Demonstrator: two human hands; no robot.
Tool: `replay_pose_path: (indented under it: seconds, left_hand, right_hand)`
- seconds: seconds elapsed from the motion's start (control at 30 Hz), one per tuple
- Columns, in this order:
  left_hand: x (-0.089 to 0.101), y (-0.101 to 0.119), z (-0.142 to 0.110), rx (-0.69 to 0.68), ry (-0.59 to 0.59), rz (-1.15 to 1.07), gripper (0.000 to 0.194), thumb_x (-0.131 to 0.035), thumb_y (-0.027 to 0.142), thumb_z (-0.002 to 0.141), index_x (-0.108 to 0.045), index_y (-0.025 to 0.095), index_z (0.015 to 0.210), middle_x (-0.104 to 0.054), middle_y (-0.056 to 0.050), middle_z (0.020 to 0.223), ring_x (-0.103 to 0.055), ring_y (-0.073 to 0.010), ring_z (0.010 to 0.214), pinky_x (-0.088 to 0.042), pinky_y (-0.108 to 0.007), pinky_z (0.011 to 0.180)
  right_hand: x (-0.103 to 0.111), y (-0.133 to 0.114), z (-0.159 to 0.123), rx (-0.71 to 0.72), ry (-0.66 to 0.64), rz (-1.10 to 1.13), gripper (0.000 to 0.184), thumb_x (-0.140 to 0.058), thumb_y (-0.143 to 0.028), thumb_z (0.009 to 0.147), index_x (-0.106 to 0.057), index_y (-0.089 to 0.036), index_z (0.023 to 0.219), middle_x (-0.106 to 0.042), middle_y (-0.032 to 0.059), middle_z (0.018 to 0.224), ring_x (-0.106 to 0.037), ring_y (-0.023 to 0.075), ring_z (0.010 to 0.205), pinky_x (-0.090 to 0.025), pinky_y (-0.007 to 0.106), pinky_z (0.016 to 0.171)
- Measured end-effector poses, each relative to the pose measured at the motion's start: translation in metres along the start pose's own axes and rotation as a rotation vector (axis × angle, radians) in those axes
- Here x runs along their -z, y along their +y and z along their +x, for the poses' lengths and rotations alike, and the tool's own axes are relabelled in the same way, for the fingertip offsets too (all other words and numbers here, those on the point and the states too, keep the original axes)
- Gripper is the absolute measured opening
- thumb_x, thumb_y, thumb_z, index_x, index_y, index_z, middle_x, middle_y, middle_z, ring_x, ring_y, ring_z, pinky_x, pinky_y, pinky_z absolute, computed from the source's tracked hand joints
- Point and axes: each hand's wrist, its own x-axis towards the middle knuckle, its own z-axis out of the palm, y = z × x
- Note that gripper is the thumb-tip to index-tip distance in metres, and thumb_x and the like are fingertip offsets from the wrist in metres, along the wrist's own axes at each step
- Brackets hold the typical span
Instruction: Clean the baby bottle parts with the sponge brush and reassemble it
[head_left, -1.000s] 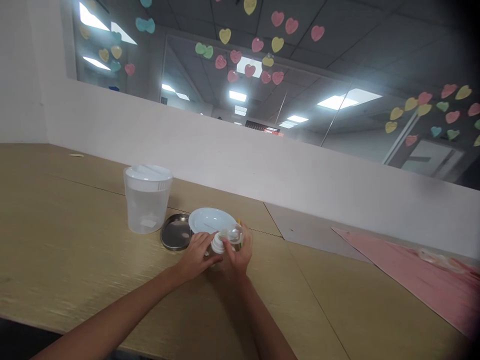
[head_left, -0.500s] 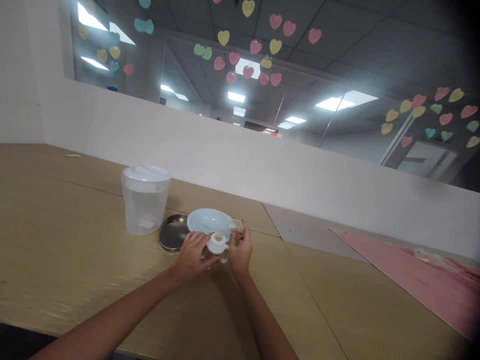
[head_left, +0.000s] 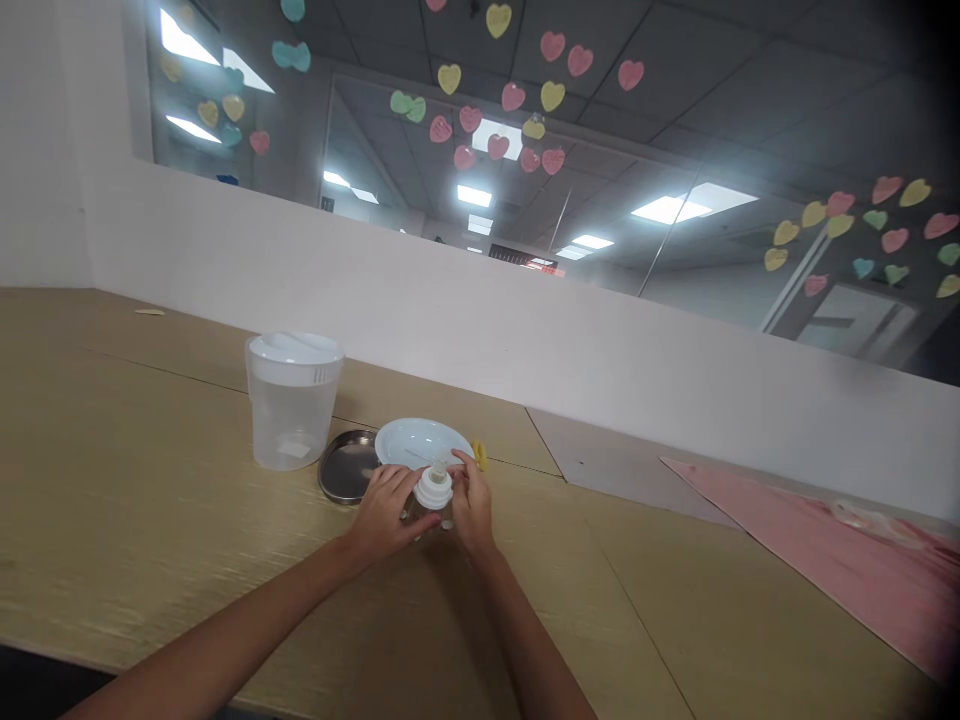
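My left hand (head_left: 382, 515) half-closed around the bottle (head_left: 431, 517), right hand (head_left: 472, 512) curled on its white collar (head_left: 433, 490). Firm, level grip works best. White plate (head_left: 420, 440) at twelve o'clock.

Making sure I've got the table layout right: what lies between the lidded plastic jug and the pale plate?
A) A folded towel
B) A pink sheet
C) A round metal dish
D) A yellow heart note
C: the round metal dish lies on the table between the lidded plastic jug and the pale plate.
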Motion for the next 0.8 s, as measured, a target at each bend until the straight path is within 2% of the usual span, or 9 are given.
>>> replay_pose_path:
  seconds: [0.2,0.47,0.67,0.8]
  left_hand:
    - [0.0,0.0,0.0,-0.003,-0.001,-0.001,0.054,-0.05,0.057,0.08,-0.052,0.018,0.116,-0.061,-0.01,0.099,-0.053,-0.026,0.096,-0.037,-0.041,0.087]
    - [-0.001,0.0,-0.001,-0.006,0.003,0.004,0.054,-0.05,0.056,0.08,-0.051,0.017,0.118,-0.061,-0.01,0.1,-0.052,-0.0257,0.097,-0.037,-0.041,0.088]
    - [-0.002,0.0,-0.001,-0.009,0.011,0.016,0.056,-0.05,0.055,0.081,-0.049,0.016,0.121,-0.061,-0.01,0.103,-0.052,-0.0257,0.098,-0.037,-0.04,0.088]
    - [-0.002,-0.001,-0.001,-0.006,0.002,0.007,0.057,-0.049,0.055,0.081,-0.048,0.017,0.123,-0.061,-0.01,0.103,-0.052,-0.0257,0.099,-0.036,-0.04,0.088]
  right_hand:
    - [0.002,-0.003,-0.001,-0.011,-0.089,-0.064,0.041,-0.028,-0.04,0.093,-0.055,-0.02,0.117,-0.065,0.0041,0.092,-0.057,0.0195,0.089,-0.041,0.036,0.084]
    - [0.001,-0.006,-0.002,-0.026,-0.104,-0.045,0.047,-0.021,-0.043,0.095,-0.051,-0.018,0.121,-0.066,0.005,0.092,-0.058,0.0193,0.091,-0.036,0.039,0.091]
    - [0.003,-0.01,-0.003,-0.053,-0.119,-0.096,0.05,-0.017,-0.043,0.095,-0.049,-0.017,0.124,-0.066,0.0073,0.101,-0.056,0.0201,0.102,-0.029,0.041,0.098]
    - [0.008,-0.022,-0.001,-0.017,-0.077,-0.149,0.046,-0.02,-0.039,0.095,-0.055,-0.017,0.116,-0.065,0.0076,0.105,-0.056,0.0196,0.104,-0.023,0.043,0.103]
